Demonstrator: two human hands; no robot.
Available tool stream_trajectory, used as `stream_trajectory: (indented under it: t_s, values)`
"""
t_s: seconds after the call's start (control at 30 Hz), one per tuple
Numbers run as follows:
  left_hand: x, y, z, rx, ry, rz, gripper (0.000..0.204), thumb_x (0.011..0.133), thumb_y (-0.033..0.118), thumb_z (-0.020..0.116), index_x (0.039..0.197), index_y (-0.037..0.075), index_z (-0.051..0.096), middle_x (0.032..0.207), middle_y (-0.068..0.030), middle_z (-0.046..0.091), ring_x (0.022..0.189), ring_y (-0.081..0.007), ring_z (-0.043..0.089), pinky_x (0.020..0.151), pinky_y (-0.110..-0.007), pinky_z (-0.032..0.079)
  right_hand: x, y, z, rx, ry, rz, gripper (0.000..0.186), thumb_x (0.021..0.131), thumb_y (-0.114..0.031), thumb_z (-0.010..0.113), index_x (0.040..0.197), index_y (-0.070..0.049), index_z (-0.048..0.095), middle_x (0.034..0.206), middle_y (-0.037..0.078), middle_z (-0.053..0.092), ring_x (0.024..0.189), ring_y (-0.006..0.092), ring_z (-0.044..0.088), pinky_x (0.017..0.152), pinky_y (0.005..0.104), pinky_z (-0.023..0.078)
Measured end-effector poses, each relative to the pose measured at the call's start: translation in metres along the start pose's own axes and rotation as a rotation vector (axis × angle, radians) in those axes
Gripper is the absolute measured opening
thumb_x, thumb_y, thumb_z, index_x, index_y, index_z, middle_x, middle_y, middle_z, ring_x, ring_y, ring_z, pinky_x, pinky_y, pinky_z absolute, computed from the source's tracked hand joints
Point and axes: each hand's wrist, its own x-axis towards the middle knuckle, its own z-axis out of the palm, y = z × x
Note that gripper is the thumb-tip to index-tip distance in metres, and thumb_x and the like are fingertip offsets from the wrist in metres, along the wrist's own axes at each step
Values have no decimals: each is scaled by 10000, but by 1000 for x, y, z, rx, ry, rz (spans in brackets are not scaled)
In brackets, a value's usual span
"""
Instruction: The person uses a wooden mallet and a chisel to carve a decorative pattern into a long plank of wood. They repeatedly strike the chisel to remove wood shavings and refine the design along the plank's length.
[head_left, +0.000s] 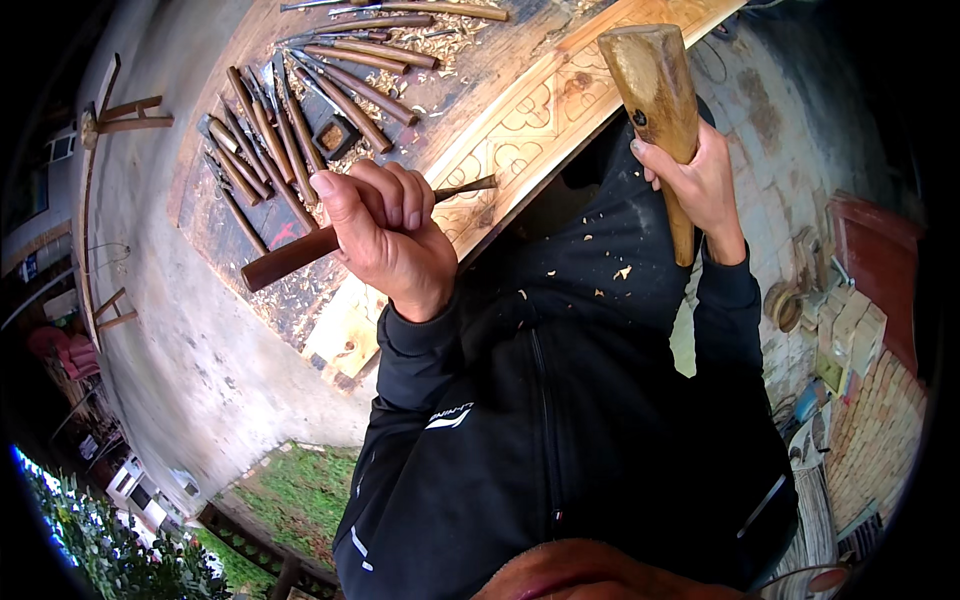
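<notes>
My left hand (395, 235) is closed around the dark wooden handle of a carving chisel (290, 258). Its metal blade points up and to the right, above the board; whether the tip touches the wood I cannot tell. A long pale board (522, 118), marked with curved and straight pattern lines, runs diagonally across the workbench. On the right, my right hand (708, 185) grips a wooden mallet (655, 85) by its handle. The mallet's thick head is raised beside the board's edge. Wood chips lie on my dark clothing.
Several wooden-handled carving tools (285, 125) are spread on the workbench (240, 90), left of the board, among shavings. A small dark square box (335, 137) sits among them. A wooden frame (88, 220) stands at far left. Stacked bricks (880, 420) are at lower right.
</notes>
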Motion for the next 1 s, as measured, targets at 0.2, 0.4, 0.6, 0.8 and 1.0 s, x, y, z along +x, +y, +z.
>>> stream_trajectory:
  t_s: [0.2, 0.4, 0.6, 0.8, 1.0]
  values:
    - [-9, -9, 26, 157, -49, 74, 503, 1105, 381, 548, 705, 129, 379, 567, 32, 316, 470, -66, 246, 440, -268, 198, 5, -23, 1, -78, -80, -172, 434, 852, -242, 839, 1148, 30, 676, 849, 77, 717, 724, 139, 673, 709, 304, 563]
    - [-9, -22, 35, 419, -49, 168, 507, 1079, 362, 613, 677, 81, 487, 563, 28, 418, 481, -60, 362, 454, -249, 267, 16, -123, 6, -340, 110, -716, 404, 823, -163, 860, 1132, 18, 672, 955, 101, 753, 832, 172, 708, 771, 322, 556]
    - [-9, -32, 40, 343, -104, 193, 471, 1069, 275, 645, 665, 77, 508, 586, 43, 455, 502, -49, 383, 468, -240, 281, 23, -197, 10, -173, 194, -1167, 523, 755, -84, 809, 1238, 32, 644, 1060, 152, 736, 938, 253, 723, 836, 332, 557]
    - [-9, -26, 35, 335, -149, 158, 377, 1040, 223, 685, 725, 57, 561, 620, 44, 471, 533, -51, 406, 483, -244, 291, 18, -201, 31, -813, 188, -1367, 576, 779, -65, 667, 1353, -113, 670, 805, 80, 606, 741, 271, 655, 670, 406, 529]
    - [7, 10, 21, 329, -576, -252, 437, 1035, 219, 655, 651, 90, 490, 632, 51, 439, 576, -62, 368, 518, -268, 268, 9, -207, 25, -1105, 152, -1410, 364, 885, -78, 803, 1221, -17, 676, 957, 36, 708, 816, 108, 654, 715, 300, 537]
